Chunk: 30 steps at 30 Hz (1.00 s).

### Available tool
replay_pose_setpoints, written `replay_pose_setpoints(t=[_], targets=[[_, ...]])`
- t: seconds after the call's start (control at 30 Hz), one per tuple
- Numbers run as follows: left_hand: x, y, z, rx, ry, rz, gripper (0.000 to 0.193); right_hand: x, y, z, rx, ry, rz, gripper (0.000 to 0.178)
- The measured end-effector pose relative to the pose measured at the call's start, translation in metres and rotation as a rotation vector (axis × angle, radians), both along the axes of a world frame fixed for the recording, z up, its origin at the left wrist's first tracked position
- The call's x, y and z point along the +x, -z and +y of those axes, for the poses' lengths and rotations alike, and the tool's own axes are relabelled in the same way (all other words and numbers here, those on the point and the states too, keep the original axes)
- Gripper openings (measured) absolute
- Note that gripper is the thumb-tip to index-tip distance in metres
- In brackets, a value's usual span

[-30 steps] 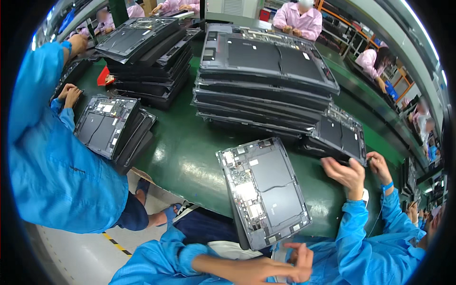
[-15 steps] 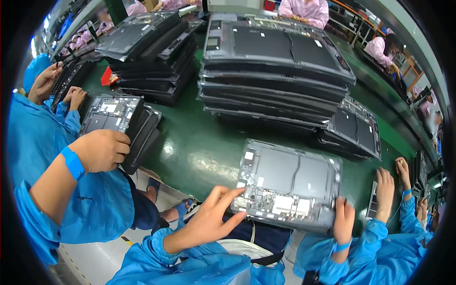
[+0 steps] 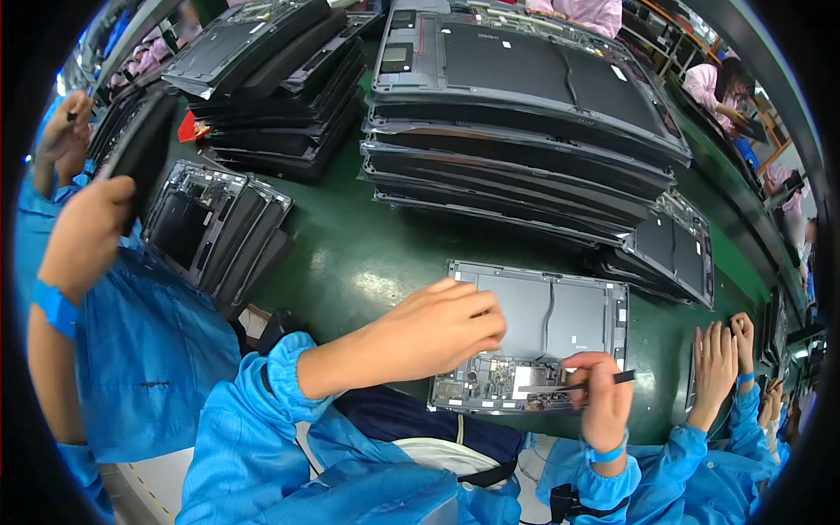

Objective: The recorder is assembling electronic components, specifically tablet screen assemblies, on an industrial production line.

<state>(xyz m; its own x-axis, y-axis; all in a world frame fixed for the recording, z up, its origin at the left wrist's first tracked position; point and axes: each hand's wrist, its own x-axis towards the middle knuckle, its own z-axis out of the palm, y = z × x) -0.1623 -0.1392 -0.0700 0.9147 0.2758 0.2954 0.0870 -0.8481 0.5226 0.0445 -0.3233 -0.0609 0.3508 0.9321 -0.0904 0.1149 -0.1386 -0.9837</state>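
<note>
In front of me lies an opened tablet-like device (image 3: 518, 302), its grey battery area, dark cable and circuit board exposed. My left hand (image 3: 442, 328) hovers over the device's left side with fingers curled together; anything between the fingertips is hidden. Over the board at the near edge, my right hand (image 3: 604, 402) grips a slim tool (image 3: 619, 378) with a dark end and a thin metallic end, which looks like tweezers. The thin end points left across the board.
A tall stack of similar devices (image 3: 516, 188) stands behind mine, another stack (image 3: 271, 114) at far left. A smaller device pile (image 3: 214, 223) sits left on the green table (image 3: 350, 249). Co-workers' hands are close by: one hand (image 3: 87, 232) left, another (image 3: 716, 372) right.
My hands left the device's side edges: the left moved over its surface, the right over the board, now with the slim tool. The left co-worker lifted a dark device away from the small pile.
</note>
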Motion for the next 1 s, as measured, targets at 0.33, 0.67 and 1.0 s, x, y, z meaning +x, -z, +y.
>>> replay_pose_setpoints(t=[0.33,0.67,1.0], targets=[[0.008,0.009,-0.018,-0.113,-0.257,-0.153,0.021,-0.023,0.007,0.027,0.085,-0.183,-0.392,0.016],[-0.008,0.022,-0.022,-0.04,-0.129,-0.175,0.013,-0.043,0.021,0.026,0.419,-0.244,-1.019,0.031],[-0.006,0.013,-0.017,-0.094,-0.083,-0.081,0.013,-0.042,0.024,0.024,0.374,-0.159,-0.985,0.028]])
